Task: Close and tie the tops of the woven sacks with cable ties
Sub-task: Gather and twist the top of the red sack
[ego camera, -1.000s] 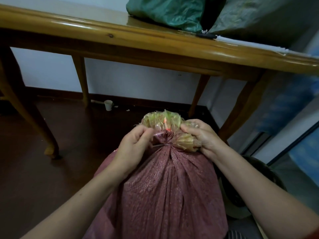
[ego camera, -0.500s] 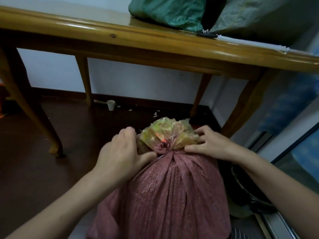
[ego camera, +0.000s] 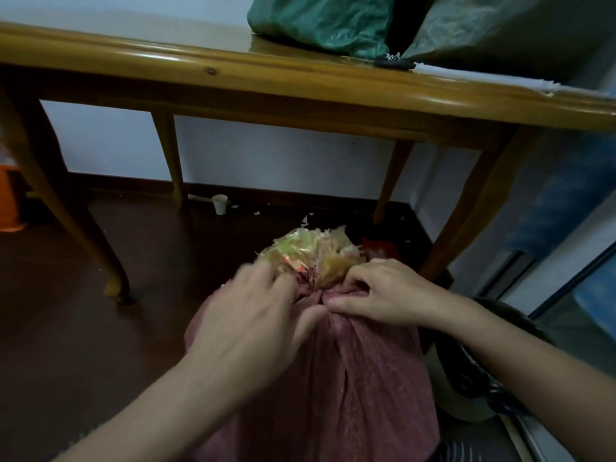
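Note:
A full reddish-pink woven sack [ego camera: 333,378] stands on the floor below me. Its top is bunched into a neck, and a yellow-green frayed tuft [ego camera: 310,251] fans out above that neck. My left hand [ego camera: 253,315] lies over the left side of the neck, blurred, with the fingers spread across the gathered cloth. My right hand [ego camera: 376,291] pinches the folds on the right side of the neck with curled fingers. No cable tie shows clearly; the neck lies hidden between my hands.
A wooden table [ego camera: 300,81] spans the view above the sack, with a green sack [ego camera: 320,21] and a grey-green sack [ego camera: 500,25] on top. A white cup [ego camera: 220,204] sits by the wall. A dark round object [ego camera: 473,361] lies at the right.
The sack has sunk lower and away from the table edge. Both hands slid from the tuft down onto the neck, the left hand now flatter over the cloth.

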